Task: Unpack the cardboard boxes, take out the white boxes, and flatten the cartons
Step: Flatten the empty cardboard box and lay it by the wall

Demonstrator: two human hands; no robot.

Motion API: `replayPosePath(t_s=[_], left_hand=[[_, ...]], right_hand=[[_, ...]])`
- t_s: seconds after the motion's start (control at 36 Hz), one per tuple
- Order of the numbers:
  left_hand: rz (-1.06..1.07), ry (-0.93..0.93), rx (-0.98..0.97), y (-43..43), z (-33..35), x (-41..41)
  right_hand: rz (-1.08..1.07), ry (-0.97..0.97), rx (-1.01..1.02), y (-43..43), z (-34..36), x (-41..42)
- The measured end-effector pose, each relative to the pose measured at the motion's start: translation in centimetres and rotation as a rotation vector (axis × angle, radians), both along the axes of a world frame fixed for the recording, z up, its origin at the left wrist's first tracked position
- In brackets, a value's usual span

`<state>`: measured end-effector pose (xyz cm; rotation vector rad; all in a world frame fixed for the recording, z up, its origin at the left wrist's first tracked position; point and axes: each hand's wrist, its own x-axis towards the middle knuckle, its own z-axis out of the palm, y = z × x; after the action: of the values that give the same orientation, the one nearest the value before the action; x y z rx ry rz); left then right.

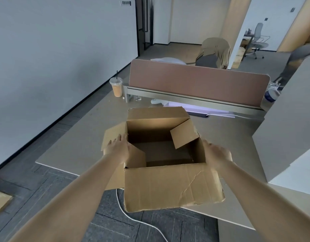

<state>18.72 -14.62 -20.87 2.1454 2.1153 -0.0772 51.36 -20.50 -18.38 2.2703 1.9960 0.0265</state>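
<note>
Left hand [116,147] is pressing flat-fingered on the open carton's [171,186] left flap, right hand [216,154] clasping its right wall

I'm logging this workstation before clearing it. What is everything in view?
cardboard box: one, brown, open, overhanging the desk's near edge
white boxes: count unclear, white, stacked at right
flat cardboard: one, brown, floor at lower left
desk: one, beige, under the box
drink cup: one, orange drink, desk's far left corner
divider: one, brown, along the desk's far side
cable: one, white, floor below the box
draped chair: one, beige cover, behind the divider
office chair: one, grey, far right
left hand: on the box's left flap, fingers straight
right hand: at the box's right wall
</note>
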Motion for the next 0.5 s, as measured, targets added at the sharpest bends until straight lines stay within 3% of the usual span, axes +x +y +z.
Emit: replayPosePath(t_s=[0.11,0.33,0.5], left_hand=[[-0.162,0.146,0.142,0.4,-0.5,0.6],[-0.172,0.290,-0.079,2.1,-1.1,2.5],[-0.153,0.130,-0.055,2.4,-0.5,2.6]], right_hand=[[0.101,-0.052,0.019,0.9,0.0,-0.2],[0.112,-0.223,-0.153,3.2,-1.8,0.0],[0.094,-0.208,-0.128,3.3,-1.6,0.0]])
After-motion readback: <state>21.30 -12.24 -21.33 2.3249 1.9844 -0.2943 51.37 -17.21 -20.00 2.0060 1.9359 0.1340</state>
